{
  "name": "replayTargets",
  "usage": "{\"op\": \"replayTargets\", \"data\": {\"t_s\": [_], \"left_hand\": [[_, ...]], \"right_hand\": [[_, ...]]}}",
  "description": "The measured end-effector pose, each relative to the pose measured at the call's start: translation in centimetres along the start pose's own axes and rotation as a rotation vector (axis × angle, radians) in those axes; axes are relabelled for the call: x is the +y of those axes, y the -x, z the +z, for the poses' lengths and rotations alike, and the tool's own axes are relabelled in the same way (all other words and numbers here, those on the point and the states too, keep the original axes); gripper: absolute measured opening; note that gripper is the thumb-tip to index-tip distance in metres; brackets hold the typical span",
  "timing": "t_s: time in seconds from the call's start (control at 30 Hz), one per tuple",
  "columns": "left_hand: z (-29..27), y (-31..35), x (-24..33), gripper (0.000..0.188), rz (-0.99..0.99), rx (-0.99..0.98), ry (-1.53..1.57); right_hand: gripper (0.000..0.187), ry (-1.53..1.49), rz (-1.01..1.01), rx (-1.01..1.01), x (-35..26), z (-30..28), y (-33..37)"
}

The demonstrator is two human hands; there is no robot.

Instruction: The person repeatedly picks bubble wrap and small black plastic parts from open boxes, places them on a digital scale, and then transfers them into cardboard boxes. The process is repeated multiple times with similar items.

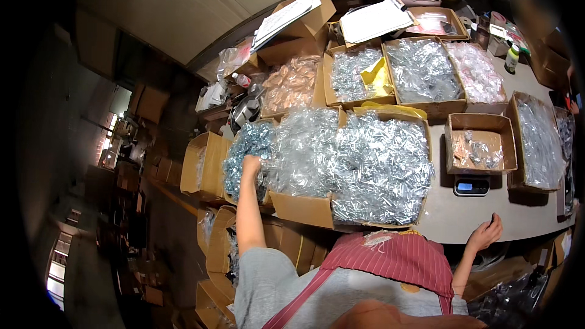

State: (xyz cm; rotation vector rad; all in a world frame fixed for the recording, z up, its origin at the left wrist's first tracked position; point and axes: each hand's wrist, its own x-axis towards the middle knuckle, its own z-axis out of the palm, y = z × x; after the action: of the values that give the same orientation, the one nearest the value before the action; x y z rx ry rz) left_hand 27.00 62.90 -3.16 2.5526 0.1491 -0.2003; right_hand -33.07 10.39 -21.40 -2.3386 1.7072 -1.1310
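Note:
My left hand [250,163] reaches into a carton of bluish-silver small metal parts [247,140] at the left end of the front row. Its fingers look curled among the parts; what they grip is too small to make out. At the right, my right hand [485,233] is held by the table's front edge with its fingers bent inward. A small dark spot shows at its fingertips, but I cannot make out what it is. Beyond that hand, an open carton [481,163] with a few small bagged parts sits on a digital scale [471,186].
Beside the left carton are heaps of clear bags [304,152] and silver metal pieces [384,167]. Behind stand cartons of copper-coloured parts [292,82] and bagged hardware [423,70], with paper sheets [376,19] on top. A green bottle [511,60] stands at the far right.

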Motion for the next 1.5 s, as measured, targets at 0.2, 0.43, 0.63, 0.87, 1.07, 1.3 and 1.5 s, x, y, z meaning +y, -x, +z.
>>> {"op": "replayTargets", "data": {"t_s": [0.2,0.43,0.63,0.87,1.07,1.3,1.5], "left_hand": [[-0.5,4.1,4.7,0.019,-0.027,-0.115,1.076],[6.4,14.0,21.2,0.018,0.039,-0.818,1.141],[19.3,26.4,35.3,0.029,0.401,-1.172,0.722],[33.8,30.9,43.2,0.019,0.065,-1.236,0.832],[30.0,29.6,40.1,0.024,0.221,-1.172,0.748],[16.0,20.0,29.3,0.016,0.369,-0.968,0.787],[0.5,7.2,17.0,0.016,0.250,-0.540,1.017]], "right_hand": [[0.034,-0.035,0.029,-0.015,-0.3,-0.1,-0.2],[0.039,-0.012,0.011,-0.066,-0.3,-0.6,-0.6],[0.037,-0.051,0.012,-0.100,-1.4,-1.1,-1.2],[0.035,-0.070,-0.043,-0.145,-1.4,-1.7,-1.2],[0.036,-0.089,-0.041,-0.162,-1.3,-1.7,-1.2],[0.042,-0.143,-0.052,-0.221,0.7,0.0,-0.3],[0.039,-0.018,-0.199,-0.094,4.1,2.5,1.0]]}}
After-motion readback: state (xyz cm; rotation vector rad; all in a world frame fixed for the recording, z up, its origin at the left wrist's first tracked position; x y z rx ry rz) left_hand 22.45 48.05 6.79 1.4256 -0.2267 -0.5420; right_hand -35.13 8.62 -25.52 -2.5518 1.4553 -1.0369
